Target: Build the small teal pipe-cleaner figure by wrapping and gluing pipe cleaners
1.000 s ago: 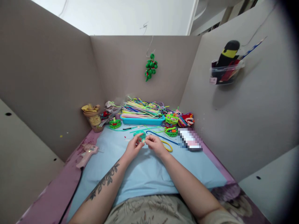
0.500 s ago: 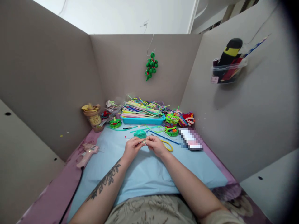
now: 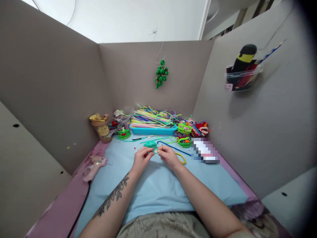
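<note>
My left hand (image 3: 142, 158) and my right hand (image 3: 169, 156) meet over the middle of the blue cloth, fingertips pinched. Between them they hold a small round piece (image 3: 156, 151) with a teal rim and a pale centre; its exact kind is too small to make out. Just beyond my fingers lies a fuzzy teal bundle (image 3: 150, 144). A blue pipe cleaner (image 3: 173, 147) bent at one end stretches out past my right hand. Partly behind that hand are yellow scissor-like handles (image 3: 182, 158), the rest hidden.
A blue tray (image 3: 153, 131) heaped with pipe cleaners stands at the back. Fuzzy green figures (image 3: 124, 133) sit beside it. A pink glue gun (image 3: 95, 169) with a black cord lies left, near a cup (image 3: 101, 130). A blurred-out phone (image 3: 205, 150) lies right. Grey panels enclose the table.
My fingertips have drawn slightly apart, so the small round piece between them shows more clearly. The whole view has shifted a little; the things on the table stay put.
</note>
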Available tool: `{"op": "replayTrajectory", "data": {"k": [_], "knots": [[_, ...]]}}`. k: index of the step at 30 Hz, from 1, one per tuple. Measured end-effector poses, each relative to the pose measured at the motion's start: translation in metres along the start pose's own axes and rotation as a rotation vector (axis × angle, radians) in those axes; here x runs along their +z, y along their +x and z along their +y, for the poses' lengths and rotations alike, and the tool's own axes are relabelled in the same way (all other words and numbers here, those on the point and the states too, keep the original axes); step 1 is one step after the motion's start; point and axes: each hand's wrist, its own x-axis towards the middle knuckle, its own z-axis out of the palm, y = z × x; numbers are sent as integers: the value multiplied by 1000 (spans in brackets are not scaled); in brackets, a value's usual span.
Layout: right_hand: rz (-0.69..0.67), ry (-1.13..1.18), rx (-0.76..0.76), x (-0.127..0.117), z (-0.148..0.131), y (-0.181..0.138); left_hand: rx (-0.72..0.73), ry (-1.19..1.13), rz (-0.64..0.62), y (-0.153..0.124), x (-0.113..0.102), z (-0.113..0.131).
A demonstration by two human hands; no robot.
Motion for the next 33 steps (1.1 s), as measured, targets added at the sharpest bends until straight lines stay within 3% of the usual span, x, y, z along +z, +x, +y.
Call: {"op": "replayTrajectory", "data": {"k": [5,11,16,20,33], "knots": [[3,7,-3,0,1,1,6,-53,6,1,-2,0],[4,35,31,0,1,1,-126,-112,17,3,0,-4],[-13,1,2,-1,4,1,-392,-309,-146,4,1,-6],[-27,-42,-9,-1,4,0,-480,-364,-208,4,1,-4],[-45,-211,-40,-1,6,-2,-244,-88,-178,4,-1,-1]]}}
